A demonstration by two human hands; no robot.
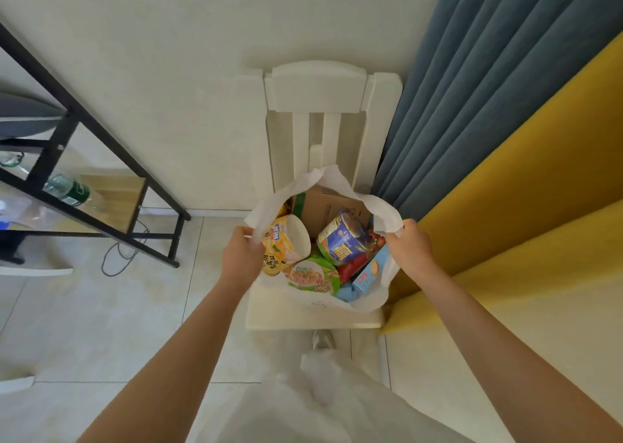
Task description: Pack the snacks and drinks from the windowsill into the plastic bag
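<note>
Right at the centre of the frame, a white plastic bag (pixel 369 299) sits on the seat of a pale wooden chair (pixel 318 86), which keeps it propped up. The left hand (pixel 241 257) grasps the bag's rim on the left side, and the right hand (pixel 409 245) clenches the bunched rim on the right; pulled apart, they hold the mouth wide. Inside lie a yellow cup (pixel 286 240), a blue noodle bowl (pixel 347 237), a green noodle bowl (pixel 312 275), a light blue box (pixel 371 272) and a cardboard box (pixel 332 203) behind them. Judging by the fill, packing looks nearly finished. A blue curtain (pixel 488 81) hangs at upper right.
</note>
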